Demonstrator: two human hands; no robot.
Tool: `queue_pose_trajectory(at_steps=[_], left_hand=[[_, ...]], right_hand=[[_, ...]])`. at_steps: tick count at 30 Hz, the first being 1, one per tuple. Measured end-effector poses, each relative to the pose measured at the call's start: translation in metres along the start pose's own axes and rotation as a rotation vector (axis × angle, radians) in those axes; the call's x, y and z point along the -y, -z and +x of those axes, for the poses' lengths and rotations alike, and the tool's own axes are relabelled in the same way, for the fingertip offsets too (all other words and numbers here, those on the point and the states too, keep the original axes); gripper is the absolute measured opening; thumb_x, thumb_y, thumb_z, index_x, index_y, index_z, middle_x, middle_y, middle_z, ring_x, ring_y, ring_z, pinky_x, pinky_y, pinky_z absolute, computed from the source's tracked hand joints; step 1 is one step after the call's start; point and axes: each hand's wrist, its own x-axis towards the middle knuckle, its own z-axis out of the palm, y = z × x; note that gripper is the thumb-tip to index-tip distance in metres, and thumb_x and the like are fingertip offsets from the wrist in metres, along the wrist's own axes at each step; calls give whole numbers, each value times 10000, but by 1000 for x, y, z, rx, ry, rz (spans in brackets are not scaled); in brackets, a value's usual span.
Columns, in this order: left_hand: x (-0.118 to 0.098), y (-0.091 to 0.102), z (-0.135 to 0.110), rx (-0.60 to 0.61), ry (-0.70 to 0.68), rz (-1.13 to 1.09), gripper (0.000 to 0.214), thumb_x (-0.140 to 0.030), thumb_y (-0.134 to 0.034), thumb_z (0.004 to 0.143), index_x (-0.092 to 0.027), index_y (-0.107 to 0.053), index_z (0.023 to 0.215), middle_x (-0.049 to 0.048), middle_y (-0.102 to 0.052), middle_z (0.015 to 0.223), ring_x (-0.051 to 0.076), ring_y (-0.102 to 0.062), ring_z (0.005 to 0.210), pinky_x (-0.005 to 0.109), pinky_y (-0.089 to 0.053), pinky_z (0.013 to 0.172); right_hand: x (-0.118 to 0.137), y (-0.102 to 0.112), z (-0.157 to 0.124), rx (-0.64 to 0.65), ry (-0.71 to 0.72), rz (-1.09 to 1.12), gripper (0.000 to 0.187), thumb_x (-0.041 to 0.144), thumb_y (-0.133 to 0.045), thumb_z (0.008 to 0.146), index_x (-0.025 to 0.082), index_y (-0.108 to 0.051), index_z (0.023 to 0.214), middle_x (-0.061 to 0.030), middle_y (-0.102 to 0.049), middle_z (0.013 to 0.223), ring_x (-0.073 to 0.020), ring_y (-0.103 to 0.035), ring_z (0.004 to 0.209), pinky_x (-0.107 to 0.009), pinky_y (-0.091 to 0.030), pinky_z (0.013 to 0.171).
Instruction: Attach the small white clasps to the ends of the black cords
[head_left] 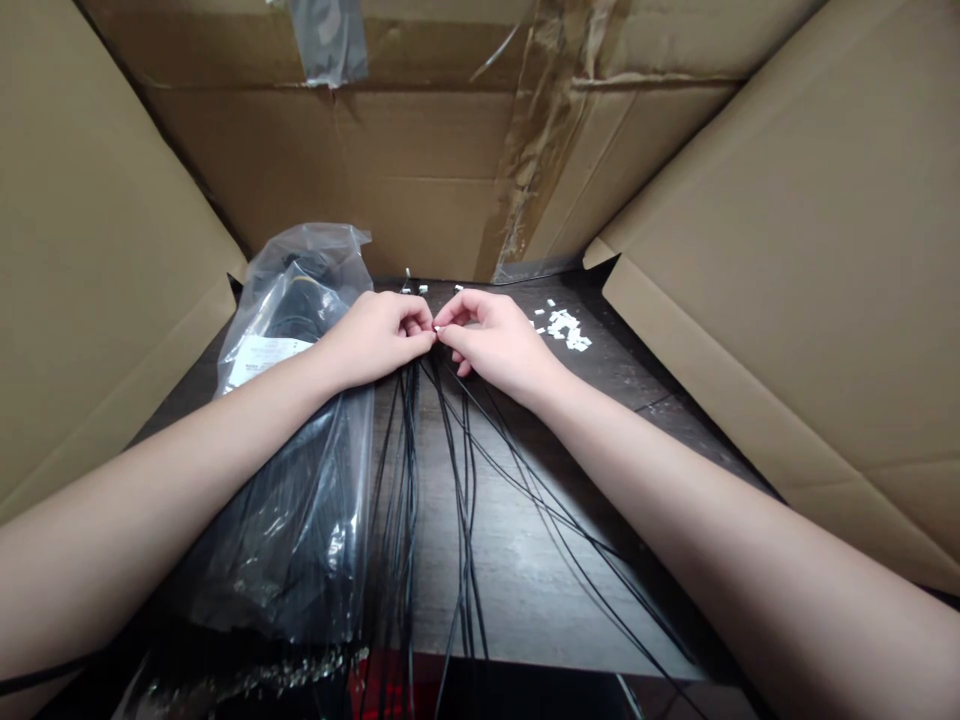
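Observation:
My left hand (379, 335) and my right hand (491, 340) meet fingertip to fingertip over a dark wooden table (517, 560). Both are pinched closed around a tiny white connector (436, 329) and the end of a thin black wire. A bundle of several black wires (409, 470) runs from under my hands toward me and hangs over the table's near edge. More black wires (525, 480) fan out to the right under my right forearm.
A clear plastic bag (300, 470) full of black wires lies under my left forearm, with a white label (259, 358). Several small white connectors (564, 328) are scattered at the back right. Cardboard walls (810, 300) stand on three sides.

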Motion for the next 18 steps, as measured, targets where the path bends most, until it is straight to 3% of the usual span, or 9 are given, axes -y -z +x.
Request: queue_pose_trajectory(at_steps=[18], left_hand=[[2,-3,0,-23,-34,3,156,-226,-572,767,-136,-699,778,2,-695,693,125,-595,632,242,-397,657]], right_hand=[[-3,0,1,-11,13,-24,105,59,-582,750,162,-592,731,25,-562,630,-62,-530,469,-155,-456,392]])
